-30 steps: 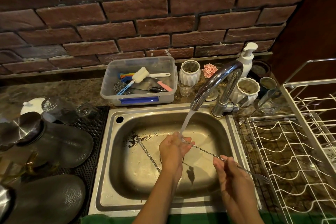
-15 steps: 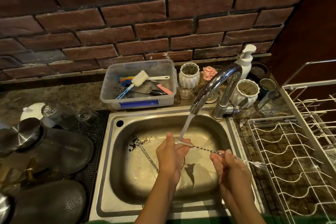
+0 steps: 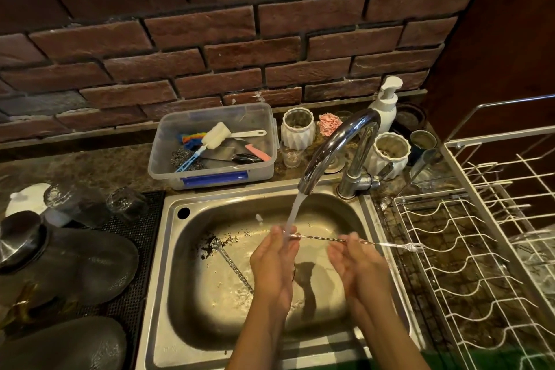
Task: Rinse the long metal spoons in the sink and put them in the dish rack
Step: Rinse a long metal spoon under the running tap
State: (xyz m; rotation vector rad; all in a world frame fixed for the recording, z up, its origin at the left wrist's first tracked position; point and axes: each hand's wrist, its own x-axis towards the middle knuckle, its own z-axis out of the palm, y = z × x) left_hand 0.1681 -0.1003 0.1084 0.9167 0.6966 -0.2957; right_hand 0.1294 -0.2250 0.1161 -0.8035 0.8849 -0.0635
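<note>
Left hand (image 3: 274, 261), right hand (image 3: 357, 261) pinch twisted spoon (image 3: 326, 239) under tap stream; second spoon (image 3: 232, 267) in sink (image 3: 192, 294)

Warm, yellowish light falls from above onto the steel sink (image 3: 192, 249), whose wet basin glows brightest at its centre. A hard highlight runs along the curved tap (image 3: 336, 147) behind the sink, and dark shadows of the hands pool on the basin floor. Left of the sink, the glassware on the mat (image 3: 141, 249) sits dim and soft. The brick wall (image 3: 228, 48) behind bows with wide-angle distortion. The spoon's forked end (image 3: 416, 247), just right of the sink, smears with motion blur.
</note>
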